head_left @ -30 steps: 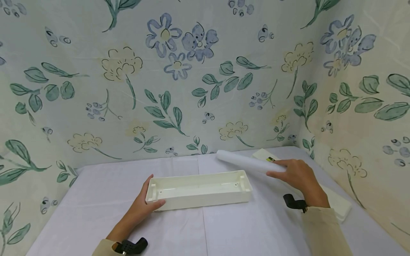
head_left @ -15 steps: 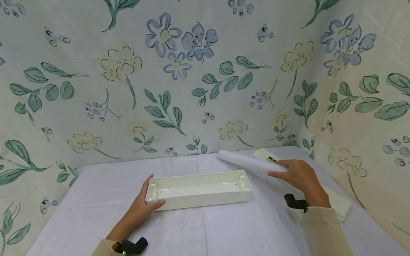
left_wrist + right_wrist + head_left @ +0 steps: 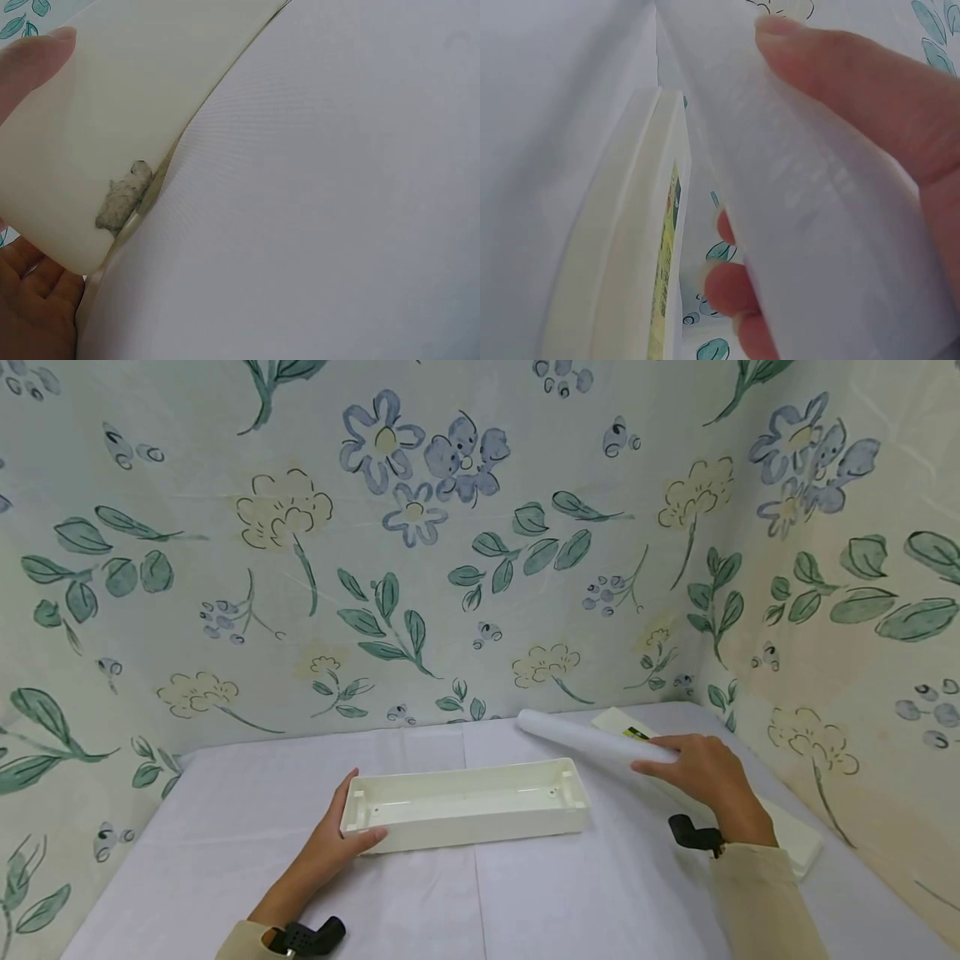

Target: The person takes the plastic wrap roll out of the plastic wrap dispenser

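Note:
A long, open, cream plastic box (image 3: 465, 827) sits on the cloth in the head view. At its left end my left hand (image 3: 330, 839) grips it, thumb on the near wall and fingers behind the end. In the left wrist view, a grey rough patch (image 3: 126, 199) marks the box wall. My right hand (image 3: 705, 777) holds a smooth white roll (image 3: 577, 737) by its near end, thumb on one side and fingers curled round the other. The roll's far end points to the back left, beyond the box. Whether the roll touches the cloth I cannot tell.
A long cream lid-like piece (image 3: 791, 835) with a yellow-green label (image 3: 637, 733) lies along the table's right side, partly hidden under the right hand and roll. White cloth (image 3: 420, 910) covers the table. Flower-patterned sheeting (image 3: 450, 610) rises behind and at both sides.
The right hand and the white roll have shifted slightly to the right. The left hand and the box stay where they were.

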Action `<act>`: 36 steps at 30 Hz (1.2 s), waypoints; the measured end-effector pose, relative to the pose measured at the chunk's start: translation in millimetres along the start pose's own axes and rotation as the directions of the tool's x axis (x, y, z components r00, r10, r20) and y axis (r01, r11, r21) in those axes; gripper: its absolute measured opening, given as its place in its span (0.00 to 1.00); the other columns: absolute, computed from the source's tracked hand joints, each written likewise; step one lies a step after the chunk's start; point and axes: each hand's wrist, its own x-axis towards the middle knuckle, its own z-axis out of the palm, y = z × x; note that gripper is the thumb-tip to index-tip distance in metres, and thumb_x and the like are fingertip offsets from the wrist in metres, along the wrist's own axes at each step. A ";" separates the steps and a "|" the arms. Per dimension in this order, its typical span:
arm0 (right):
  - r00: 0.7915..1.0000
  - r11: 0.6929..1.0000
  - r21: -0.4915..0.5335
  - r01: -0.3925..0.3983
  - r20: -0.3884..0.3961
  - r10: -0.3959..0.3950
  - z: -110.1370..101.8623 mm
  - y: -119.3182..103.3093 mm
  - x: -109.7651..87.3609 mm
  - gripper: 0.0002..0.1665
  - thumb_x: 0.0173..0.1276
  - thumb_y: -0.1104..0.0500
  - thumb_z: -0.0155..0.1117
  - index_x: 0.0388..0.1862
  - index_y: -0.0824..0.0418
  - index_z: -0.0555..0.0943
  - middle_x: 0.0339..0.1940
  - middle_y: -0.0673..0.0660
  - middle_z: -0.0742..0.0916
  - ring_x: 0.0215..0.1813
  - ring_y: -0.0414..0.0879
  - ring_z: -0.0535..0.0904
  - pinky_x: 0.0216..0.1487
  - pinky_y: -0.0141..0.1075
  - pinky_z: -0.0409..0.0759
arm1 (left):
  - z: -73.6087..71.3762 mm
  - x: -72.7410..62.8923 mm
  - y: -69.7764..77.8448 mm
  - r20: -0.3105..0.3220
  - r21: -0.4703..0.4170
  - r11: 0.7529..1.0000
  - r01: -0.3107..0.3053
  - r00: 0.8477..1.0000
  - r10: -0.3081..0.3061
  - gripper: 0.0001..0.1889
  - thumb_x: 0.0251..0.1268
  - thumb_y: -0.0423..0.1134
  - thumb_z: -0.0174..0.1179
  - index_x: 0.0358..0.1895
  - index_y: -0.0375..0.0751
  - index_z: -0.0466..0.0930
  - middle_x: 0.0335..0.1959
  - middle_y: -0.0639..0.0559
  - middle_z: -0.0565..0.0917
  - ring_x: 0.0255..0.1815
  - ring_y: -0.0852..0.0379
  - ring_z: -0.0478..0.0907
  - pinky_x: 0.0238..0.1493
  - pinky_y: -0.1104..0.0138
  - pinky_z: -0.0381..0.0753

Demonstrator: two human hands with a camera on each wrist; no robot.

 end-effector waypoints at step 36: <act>0.990 0.997 0.064 -0.048 0.134 0.039 1.3 4.4 1.8 0.54 0.50 0.25 0.65 0.60 0.68 0.77 0.55 0.72 0.80 0.47 0.59 0.77 0.41 0.53 0.75 | -1.9 1.9 -2.1 0.004 -0.019 1.000 -0.008 1.000 0.008 0.57 0.53 0.51 0.70 0.78 0.56 0.36 0.75 0.42 0.55 0.73 0.39 0.53 0.68 0.38 0.51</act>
